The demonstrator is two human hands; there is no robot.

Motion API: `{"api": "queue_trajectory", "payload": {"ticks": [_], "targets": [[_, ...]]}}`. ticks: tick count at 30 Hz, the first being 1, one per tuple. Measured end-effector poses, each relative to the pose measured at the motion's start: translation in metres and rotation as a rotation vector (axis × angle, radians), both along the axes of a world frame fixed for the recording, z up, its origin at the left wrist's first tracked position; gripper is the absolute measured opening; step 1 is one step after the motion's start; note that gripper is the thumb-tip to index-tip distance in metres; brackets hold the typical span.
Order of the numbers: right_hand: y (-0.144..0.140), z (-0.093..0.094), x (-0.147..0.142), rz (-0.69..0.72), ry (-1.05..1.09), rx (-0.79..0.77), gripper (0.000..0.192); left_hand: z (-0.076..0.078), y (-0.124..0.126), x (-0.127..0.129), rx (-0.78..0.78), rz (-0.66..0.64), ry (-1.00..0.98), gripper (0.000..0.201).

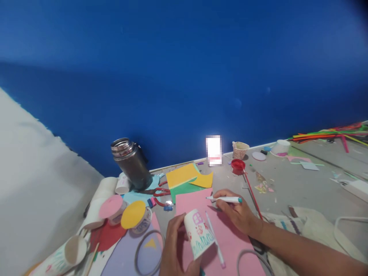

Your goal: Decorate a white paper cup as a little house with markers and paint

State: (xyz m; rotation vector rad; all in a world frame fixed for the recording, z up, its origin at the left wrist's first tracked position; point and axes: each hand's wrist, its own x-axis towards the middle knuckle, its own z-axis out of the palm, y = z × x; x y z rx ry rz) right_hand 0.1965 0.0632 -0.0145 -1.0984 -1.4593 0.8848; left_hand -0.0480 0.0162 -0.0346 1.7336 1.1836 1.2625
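My left hand point(175, 245) is closed around a white paper cup point(199, 234), tilted above pink paper. Drawn on the cup are a purple window, small red flowers and green grass strokes along one rim. Between the fingers of my right hand point(237, 216) is a white marker point(228, 199) with a green end, its tip pointing left, above and apart from the cup. A second white marker with a purple end point(218, 245) lies on the pink paper point(191, 199), just right of the cup.
An uncapped dark thermos point(130, 165) stands at the back left, near red-handled pliers point(159, 191). Yellow paper point(182, 174) lies behind the pink sheet. Covered cups point(136, 216) and white rolls crowd the left. A red ladle-like tool point(238, 166) and cloth point(313, 230) are right.
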Motion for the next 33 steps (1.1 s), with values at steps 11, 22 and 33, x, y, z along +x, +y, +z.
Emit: {"api": "queue_trajectory", "payload": {"ticks": [11, 22, 33], "targets": [[-0.004, 0.010, -0.020, 0.098, 0.213, -0.102, 0.046, 0.013, -0.008, 0.004, -0.129, 0.150, 0.006, 0.063], [0.005, 0.014, -0.006, -0.022, 0.315, -0.204, 0.055, 0.022, 0.000, 0.005, -0.203, 0.145, -0.073, 0.071], [0.007, 0.034, -0.012, -0.069, 0.336, -0.283, 0.061, 0.024, -0.001, 0.009, -0.136, 0.213, -0.109, 0.067]]}}
